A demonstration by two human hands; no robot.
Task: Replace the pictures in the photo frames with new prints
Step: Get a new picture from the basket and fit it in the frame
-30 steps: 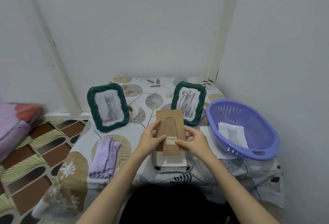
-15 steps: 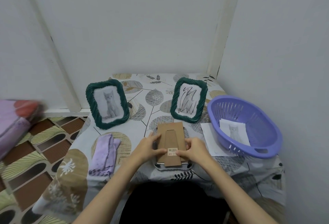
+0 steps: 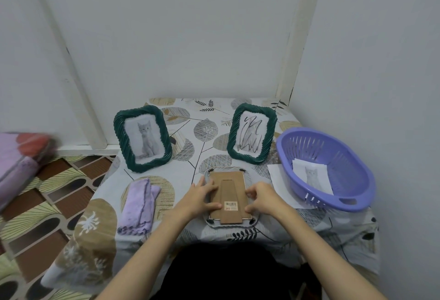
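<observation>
A photo frame lies face down on the table in front of me, its brown cardboard backing (image 3: 228,190) with a barcode sticker seated flat in it. My left hand (image 3: 201,196) presses on the backing's left side with straight fingers. My right hand (image 3: 263,198) rests at the right edge, fingers curled against the frame's side. Two green twisted frames stand behind: the left frame (image 3: 142,138) shows a grey kitten, the right frame (image 3: 252,133) shows a black scribble. A kitten print (image 3: 313,175) lies inside the purple basket (image 3: 333,202).
A folded lilac cloth (image 3: 140,206) lies at the left of the table. A white sheet (image 3: 277,178) sticks out from under the basket. Walls close in behind and to the right. The table's left edge drops to a patterned floor (image 3: 47,195).
The cardboard backing was tilted up in both hands a second ago; it has come down flat into the face-down frame, and both hands have settled on its sides.
</observation>
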